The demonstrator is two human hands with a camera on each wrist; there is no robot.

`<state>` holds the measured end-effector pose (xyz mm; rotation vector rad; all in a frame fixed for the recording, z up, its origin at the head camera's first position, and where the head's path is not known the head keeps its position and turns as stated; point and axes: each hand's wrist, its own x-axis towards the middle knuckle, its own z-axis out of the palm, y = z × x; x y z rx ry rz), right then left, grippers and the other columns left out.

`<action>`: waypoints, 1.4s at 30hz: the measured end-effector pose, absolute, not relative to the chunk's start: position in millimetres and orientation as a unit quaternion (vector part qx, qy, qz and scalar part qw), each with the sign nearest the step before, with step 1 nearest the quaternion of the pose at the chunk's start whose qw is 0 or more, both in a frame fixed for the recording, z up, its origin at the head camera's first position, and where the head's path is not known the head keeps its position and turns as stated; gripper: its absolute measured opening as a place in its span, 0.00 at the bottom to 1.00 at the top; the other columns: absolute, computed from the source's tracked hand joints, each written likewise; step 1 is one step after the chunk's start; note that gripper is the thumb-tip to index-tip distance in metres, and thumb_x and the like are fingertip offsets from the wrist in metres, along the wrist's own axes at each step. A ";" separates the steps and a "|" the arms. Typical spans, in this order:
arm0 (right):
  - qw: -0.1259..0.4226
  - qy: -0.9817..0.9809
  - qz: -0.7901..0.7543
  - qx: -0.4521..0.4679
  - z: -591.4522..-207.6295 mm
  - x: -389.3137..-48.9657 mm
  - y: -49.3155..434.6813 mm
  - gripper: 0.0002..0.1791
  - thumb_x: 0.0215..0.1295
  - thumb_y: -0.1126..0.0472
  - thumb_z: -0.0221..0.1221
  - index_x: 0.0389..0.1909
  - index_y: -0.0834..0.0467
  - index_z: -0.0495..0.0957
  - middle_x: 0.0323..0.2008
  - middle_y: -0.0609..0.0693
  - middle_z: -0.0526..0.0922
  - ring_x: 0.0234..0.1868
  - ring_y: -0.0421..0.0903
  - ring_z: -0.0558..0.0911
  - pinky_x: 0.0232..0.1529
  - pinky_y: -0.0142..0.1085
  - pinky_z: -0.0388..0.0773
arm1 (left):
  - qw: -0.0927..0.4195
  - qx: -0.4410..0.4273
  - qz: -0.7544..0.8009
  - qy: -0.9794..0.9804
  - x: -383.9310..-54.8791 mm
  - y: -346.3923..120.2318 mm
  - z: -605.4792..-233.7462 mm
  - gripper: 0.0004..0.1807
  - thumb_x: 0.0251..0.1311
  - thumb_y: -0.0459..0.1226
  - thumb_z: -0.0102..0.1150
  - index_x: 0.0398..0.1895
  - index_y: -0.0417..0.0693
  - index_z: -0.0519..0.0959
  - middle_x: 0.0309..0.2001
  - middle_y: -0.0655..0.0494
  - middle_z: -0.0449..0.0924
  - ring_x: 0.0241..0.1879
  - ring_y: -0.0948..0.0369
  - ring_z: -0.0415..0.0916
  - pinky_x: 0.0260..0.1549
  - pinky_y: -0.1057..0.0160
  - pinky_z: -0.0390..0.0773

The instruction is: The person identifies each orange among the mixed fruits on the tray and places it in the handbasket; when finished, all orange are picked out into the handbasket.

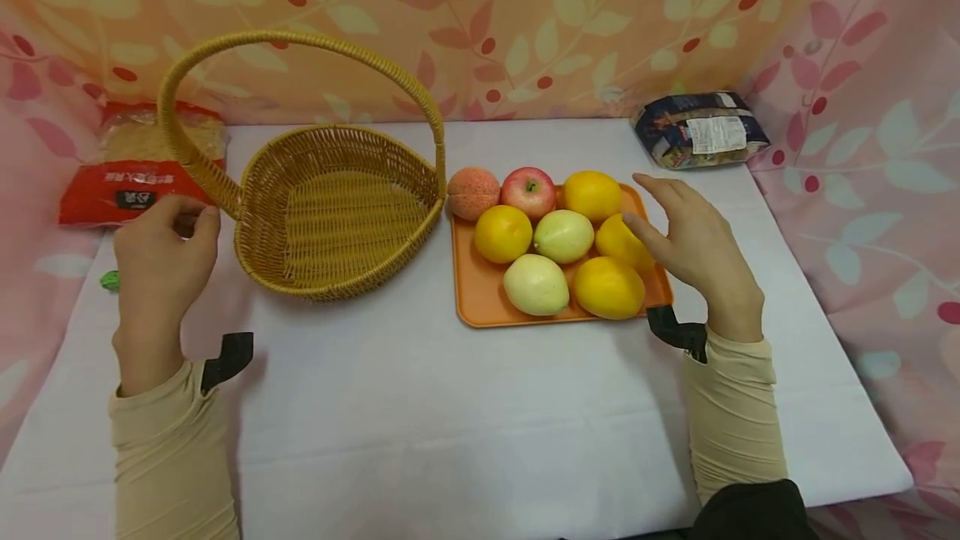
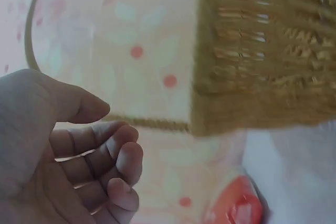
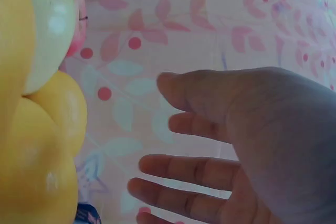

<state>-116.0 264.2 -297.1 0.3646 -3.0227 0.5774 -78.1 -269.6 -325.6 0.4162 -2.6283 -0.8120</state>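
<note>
My left hand (image 1: 168, 257) hovers left of a wicker basket (image 1: 337, 286) with a tall arched handle (image 1: 300, 38). Its fingers are loosely bent and hold nothing; in the left wrist view a gap shows between thumb and fingertips (image 2: 126, 135), with the handle behind them. My right hand (image 1: 697, 244) is over the right edge of an orange tray (image 1: 480, 307), fingers spread and nothing held. On the tray lie a red apple (image 1: 529, 192), an orange-pink peach (image 1: 474, 193), several yellow fruits (image 1: 609, 288) and two pale green fruits (image 1: 536, 285). The basket's visible inside holds nothing.
A red-and-clear food packet (image 1: 138, 182) lies behind my left hand, with a small green item (image 1: 110, 280) near it. A dark blue packet (image 1: 701, 130) rests at the back right. White cloth (image 1: 420, 423) covers the table, and patterned curtains (image 1: 525, 40) enclose it.
</note>
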 end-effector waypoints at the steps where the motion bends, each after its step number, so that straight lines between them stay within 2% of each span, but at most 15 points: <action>1: 0.011 -0.975 0.187 0.115 -297.6 -116.7 268.0 0.34 0.69 0.46 0.55 0.72 0.55 0.62 0.67 0.63 0.69 0.65 0.66 0.68 0.64 0.64 0.62 | 0.162 0.161 -0.289 -0.930 -79.0 -273.6 -326.7 0.21 0.66 0.46 0.47 0.44 0.39 0.82 0.35 0.42 0.80 0.25 0.78 0.59 0.27 0.76 0.61; 6: -0.015 -0.971 0.210 0.111 -305.4 -120.6 287.4 0.34 0.68 0.48 0.57 0.71 0.57 0.63 0.67 0.64 0.70 0.63 0.66 0.70 0.63 0.63 0.62 | 0.052 0.180 -0.311 -0.932 -84.4 -289.9 -336.1 0.27 0.67 0.53 0.44 0.53 0.41 0.77 0.33 0.56 0.78 0.24 0.76 0.66 0.23 0.74 0.69; 9: -0.054 -0.968 0.220 0.105 -310.5 -123.7 293.8 0.35 0.68 0.47 0.57 0.71 0.58 0.63 0.67 0.65 0.69 0.64 0.66 0.69 0.64 0.64 0.62 | -0.001 0.164 -0.341 -0.926 -87.5 -294.2 -343.1 0.30 0.67 0.54 0.44 0.57 0.40 0.74 0.31 0.63 0.77 0.24 0.78 0.71 0.24 0.73 0.73; 12: -0.105 -0.965 0.221 0.095 -313.8 -126.8 296.4 0.37 0.69 0.44 0.55 0.72 0.58 0.60 0.68 0.65 0.67 0.65 0.66 0.68 0.63 0.65 0.63 | -0.026 0.145 -0.360 -0.921 -89.5 -295.5 -348.1 0.30 0.67 0.54 0.44 0.57 0.38 0.73 0.30 0.64 0.78 0.23 0.76 0.74 0.25 0.72 0.74; 15: -0.136 -0.962 0.220 0.089 -315.5 -129.3 297.2 0.38 0.69 0.42 0.54 0.72 0.59 0.59 0.69 0.65 0.66 0.65 0.67 0.67 0.62 0.65 0.65 | -0.044 0.137 -0.362 -0.921 -90.9 -294.2 -351.3 0.30 0.68 0.54 0.44 0.56 0.36 0.73 0.33 0.58 0.78 0.24 0.72 0.76 0.26 0.71 0.75; 20: -0.155 -0.958 0.223 0.097 -317.4 -131.8 298.3 0.36 0.69 0.47 0.55 0.72 0.60 0.60 0.69 0.64 0.66 0.65 0.66 0.69 0.62 0.63 0.66 | -0.050 0.135 -0.361 -0.922 -92.6 -290.2 -355.5 0.29 0.68 0.52 0.46 0.56 0.34 0.72 0.41 0.44 0.78 0.24 0.71 0.76 0.25 0.71 0.75; 24: -0.170 -0.956 0.217 0.105 -319.4 -133.9 298.8 0.34 0.70 0.49 0.55 0.71 0.60 0.62 0.68 0.65 0.67 0.63 0.65 0.70 0.62 0.62 0.67 | -0.044 0.132 -0.367 -0.920 -92.3 -288.2 -356.4 0.28 0.69 0.50 0.46 0.57 0.33 0.72 0.43 0.41 0.78 0.23 0.74 0.75 0.25 0.73 0.73; 27: -0.182 -0.953 0.215 0.109 -320.9 -135.9 298.4 0.33 0.70 0.48 0.55 0.70 0.60 0.63 0.67 0.65 0.68 0.62 0.64 0.70 0.62 0.62 0.67 | -0.040 0.137 -0.371 -0.918 -90.9 -288.0 -355.7 0.28 0.69 0.51 0.46 0.56 0.34 0.73 0.39 0.48 0.79 0.23 0.74 0.75 0.26 0.73 0.73; 31: -0.197 -0.951 0.213 0.110 -322.7 -138.0 298.4 0.34 0.70 0.46 0.55 0.71 0.60 0.62 0.66 0.65 0.69 0.61 0.64 0.70 0.61 0.62 0.67 | -0.029 0.145 -0.386 -0.911 -88.2 -288.6 -353.9 0.28 0.68 0.52 0.47 0.56 0.36 0.73 0.29 0.69 0.76 0.23 0.74 0.78 0.28 0.74 0.73; 34: -0.206 -0.950 0.206 0.112 -323.6 -138.1 299.6 0.36 0.69 0.45 0.55 0.72 0.58 0.60 0.67 0.65 0.68 0.61 0.64 0.70 0.60 0.63 0.68 | -0.021 0.148 -0.398 -0.905 -86.8 -288.5 -353.1 0.28 0.68 0.51 0.47 0.56 0.36 0.73 0.24 0.79 0.73 0.23 0.74 0.79 0.28 0.75 0.74; 42: -0.240 -0.947 0.198 0.083 -327.0 -139.1 300.5 0.45 0.63 0.36 0.58 0.75 0.52 0.54 0.69 0.67 0.65 0.64 0.65 0.68 0.65 0.67 0.60 | -0.014 0.156 -0.397 -0.905 -86.3 -285.5 -354.1 0.27 0.69 0.50 0.47 0.56 0.36 0.73 0.27 0.74 0.73 0.23 0.73 0.78 0.26 0.73 0.76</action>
